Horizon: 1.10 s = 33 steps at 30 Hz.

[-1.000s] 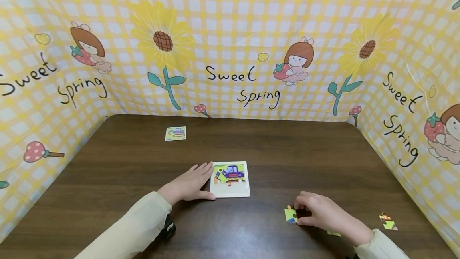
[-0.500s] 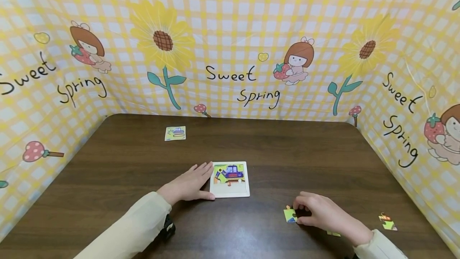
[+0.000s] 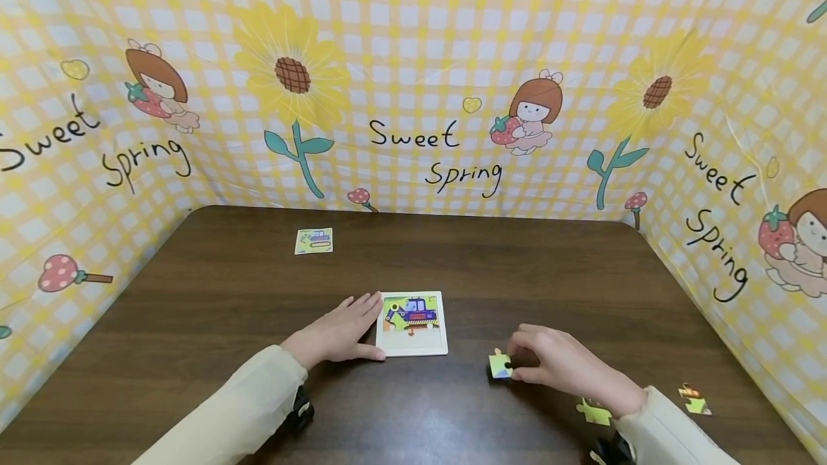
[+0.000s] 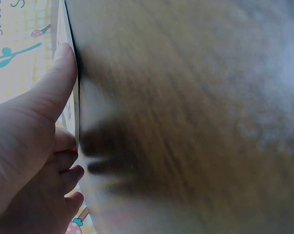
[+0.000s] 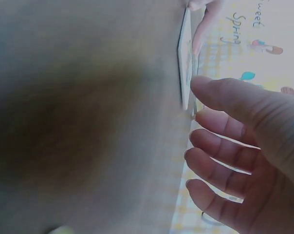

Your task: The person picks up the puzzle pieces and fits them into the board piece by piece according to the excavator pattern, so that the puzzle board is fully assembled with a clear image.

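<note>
A white puzzle tray (image 3: 411, 345) lies mid-table, its upper part filled with pieces picturing a purple excavator and its lower strip bare white. My left hand (image 3: 342, 330) rests at the tray's left edge, fingers at the upper corner and thumb at the lower one. In the left wrist view the thumb (image 4: 59, 80) lies along the tray's rim. To the right of the tray, my right hand (image 3: 558, 361) pinches a green puzzle piece (image 3: 499, 364) with a blue corner between thumb and fingertips, with a dark shadow under it.
Another green puzzle piece (image 3: 594, 413) lies below my right wrist, partly covered. Farther right is a piece with red and green (image 3: 694, 400). A picture card (image 3: 314, 241) of the excavator lies at the back left. A checked cloth (image 3: 413, 41) encloses the table's back and sides.
My right hand has picked the green puzzle piece up and moved it left and slightly away from me, uncovering more of the piece under the wrist. My left hand stays at the tray.
</note>
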Tool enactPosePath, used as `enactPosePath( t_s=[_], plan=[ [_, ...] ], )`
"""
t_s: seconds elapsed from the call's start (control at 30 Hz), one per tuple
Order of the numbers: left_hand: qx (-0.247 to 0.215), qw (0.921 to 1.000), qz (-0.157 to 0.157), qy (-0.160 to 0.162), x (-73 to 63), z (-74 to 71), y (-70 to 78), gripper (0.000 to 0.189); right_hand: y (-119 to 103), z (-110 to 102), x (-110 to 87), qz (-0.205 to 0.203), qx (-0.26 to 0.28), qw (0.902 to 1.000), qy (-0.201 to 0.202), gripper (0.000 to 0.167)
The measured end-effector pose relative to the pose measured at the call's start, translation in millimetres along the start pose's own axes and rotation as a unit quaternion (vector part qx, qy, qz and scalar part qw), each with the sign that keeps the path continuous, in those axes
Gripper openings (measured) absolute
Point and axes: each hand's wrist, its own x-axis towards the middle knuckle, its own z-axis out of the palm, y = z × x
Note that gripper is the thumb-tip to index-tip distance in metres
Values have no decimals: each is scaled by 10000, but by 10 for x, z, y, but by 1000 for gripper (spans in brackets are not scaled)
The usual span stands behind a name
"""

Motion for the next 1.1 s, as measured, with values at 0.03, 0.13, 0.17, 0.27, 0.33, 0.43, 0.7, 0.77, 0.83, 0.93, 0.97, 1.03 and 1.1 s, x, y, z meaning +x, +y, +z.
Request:
enactPosePath(
  t_s=[0.03,0.13,0.17,0.27,0.33,0.43,0.7,0.77,0.83,0.93,0.97,1.03,1.1],
  plan=[
    [0,10000,-3,-2,-3,1,-1,87,-11,-1,51,-46,-42,10000,15,18],
    [-1,10000,-3,-16,-11,-3,-4,87,-49,1,216,-183,-154,9997,59,18],
    [-2,10000,-3,-22,-14,-3,-5,87,-64,5,276,-220,-199,9995,80,18],
    [10,10000,9,-23,-19,-7,-7,87,-123,17,461,-307,-261,9991,88,18],
    [27,10000,30,-9,-24,-7,-8,86,-172,33,586,-340,-240,9991,55,19],
    [37,10000,39,-2,-25,-12,-6,86,-250,72,763,-340,-184,9992,-86,19],
    [30,10000,66,-9,-13,-14,1,85,-388,300,1145,-551,-171,9975,-415,18],
    [11,10000,82,1,-13,-15,-1,85,-412,362,1215,-597,-190,9971,-428,17],
    [14,9999,128,33,-13,-16,-5,85,-432,415,1276,-632,-208,9969,-408,16],
    [15,9998,165,73,-9,-12,-14,85,-457,478,1345,-674,-240,9967,-393,15],
    [16,9998,178,88,-9,-12,-14,85,-466,493,1362,-661,-230,9967,-408,15],
    [8,9998,191,110,-5,-12,-17,85,-479,515,1388,-628,-227,9967,-456,15],
    [15,9998,189,115,1,-9,-20,85,-494,525,1406,-586,-232,9968,-493,16]
  ],
)
